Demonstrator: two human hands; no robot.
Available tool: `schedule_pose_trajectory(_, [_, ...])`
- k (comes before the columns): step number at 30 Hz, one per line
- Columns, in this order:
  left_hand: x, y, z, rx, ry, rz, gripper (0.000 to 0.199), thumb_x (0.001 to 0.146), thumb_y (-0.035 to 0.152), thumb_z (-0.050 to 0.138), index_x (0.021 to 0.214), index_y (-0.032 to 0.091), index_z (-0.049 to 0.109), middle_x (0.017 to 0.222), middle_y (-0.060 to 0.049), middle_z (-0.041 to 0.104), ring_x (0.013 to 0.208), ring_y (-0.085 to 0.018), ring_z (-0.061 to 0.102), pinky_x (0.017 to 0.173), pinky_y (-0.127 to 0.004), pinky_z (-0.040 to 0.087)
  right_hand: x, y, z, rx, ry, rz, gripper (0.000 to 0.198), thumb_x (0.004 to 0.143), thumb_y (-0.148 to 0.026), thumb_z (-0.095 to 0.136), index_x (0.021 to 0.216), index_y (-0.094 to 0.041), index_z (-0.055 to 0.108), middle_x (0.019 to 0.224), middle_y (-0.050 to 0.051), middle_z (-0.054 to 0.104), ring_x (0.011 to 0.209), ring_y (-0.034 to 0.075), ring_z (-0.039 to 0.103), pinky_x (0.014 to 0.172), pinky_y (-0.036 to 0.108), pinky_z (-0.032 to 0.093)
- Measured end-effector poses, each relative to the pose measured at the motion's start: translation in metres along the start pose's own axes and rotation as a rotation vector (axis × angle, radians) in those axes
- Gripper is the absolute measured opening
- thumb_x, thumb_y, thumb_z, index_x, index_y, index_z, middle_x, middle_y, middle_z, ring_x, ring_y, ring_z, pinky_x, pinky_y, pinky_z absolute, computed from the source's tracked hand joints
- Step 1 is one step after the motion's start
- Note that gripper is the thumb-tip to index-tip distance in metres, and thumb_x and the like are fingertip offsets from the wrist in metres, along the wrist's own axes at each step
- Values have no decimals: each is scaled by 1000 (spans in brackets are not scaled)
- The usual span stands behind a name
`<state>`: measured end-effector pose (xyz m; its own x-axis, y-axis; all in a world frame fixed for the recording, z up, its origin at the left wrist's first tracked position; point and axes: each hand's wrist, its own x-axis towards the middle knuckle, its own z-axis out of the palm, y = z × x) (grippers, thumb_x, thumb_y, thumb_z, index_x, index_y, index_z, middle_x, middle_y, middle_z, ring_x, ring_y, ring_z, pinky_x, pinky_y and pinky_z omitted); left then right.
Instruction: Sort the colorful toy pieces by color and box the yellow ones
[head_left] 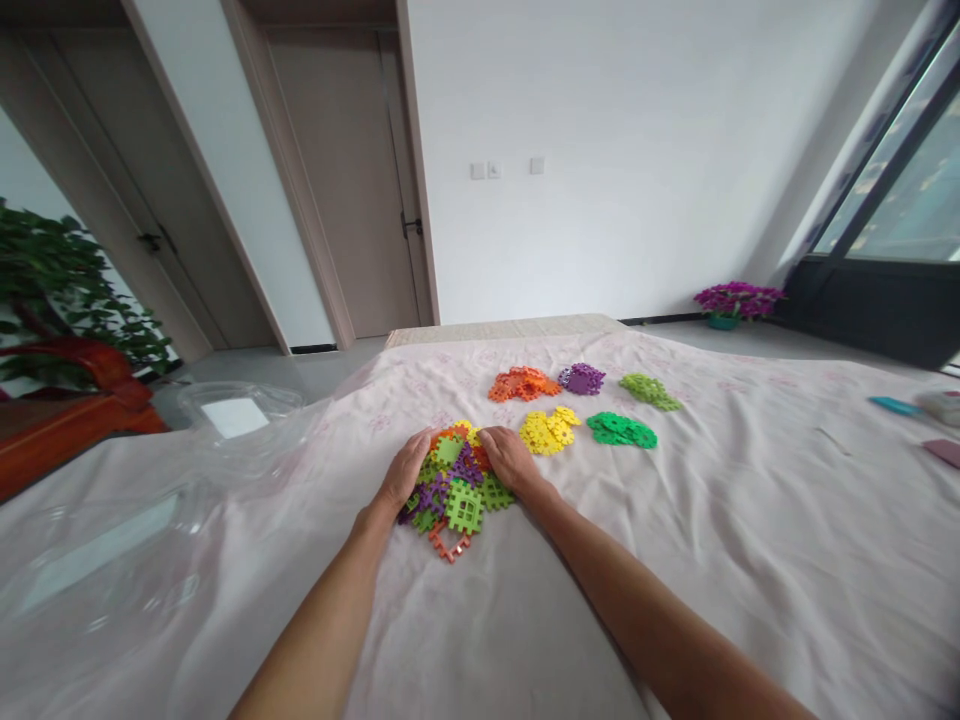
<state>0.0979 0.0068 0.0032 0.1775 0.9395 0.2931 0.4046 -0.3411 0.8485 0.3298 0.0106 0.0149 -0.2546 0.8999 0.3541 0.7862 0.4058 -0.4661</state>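
Observation:
A mixed pile of plastic interlocking building pieces [463,508], in light green, purple, orange and yellow, lies on the cloth in front of me. My left hand [409,465] rests against the pile's left side with its fingers stretched forward. On the opposite side, my right hand [508,458] touches the pile, fingers pointing away and partly hidden behind the pieces. Neither hand is closed round a single piece. An orange frame-shaped piece [450,543] sticks out at the near edge. Just right of my right hand sits a heap of yellow pieces [550,431].
Beyond lie heaps of orange [523,383], purple [582,378], light green [649,391] and green pieces [622,430]. Clear plastic containers [112,560] stand at left. A blue object [895,406] lies far right on the wrinkled cloth [750,560]. A wooden armrest [82,390] borders the left.

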Motion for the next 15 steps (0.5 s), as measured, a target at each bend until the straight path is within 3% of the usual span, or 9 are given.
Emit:
schedule_pose_trajectory(10, [-16,0,-10,-176,140,-54,63,95,58,35,133,14,59,143,-10,56,135,-24,48,115,-40,37,-6,7,1,335,68,146,61,102,-51,18,120,-20,67,116,8,69,110,21,62,97,33,46])
schedule_pose_trajectory(13, [-15,-5,-9,-182,156,-45,60,94,57,37,130,15,60,140,-10,59,131,-24,53,112,-40,40,-11,3,-4,342,162,117,58,102,-52,20,118,-21,67,122,10,66,115,22,59,101,35,44])
schedule_pose_trajectory(15, [-13,-11,-10,-185,201,-59,59,93,57,41,128,15,62,136,-10,62,127,-25,56,110,-40,42,-16,2,-10,306,226,76,53,101,-52,28,107,-21,70,115,10,67,110,23,59,98,36,45])
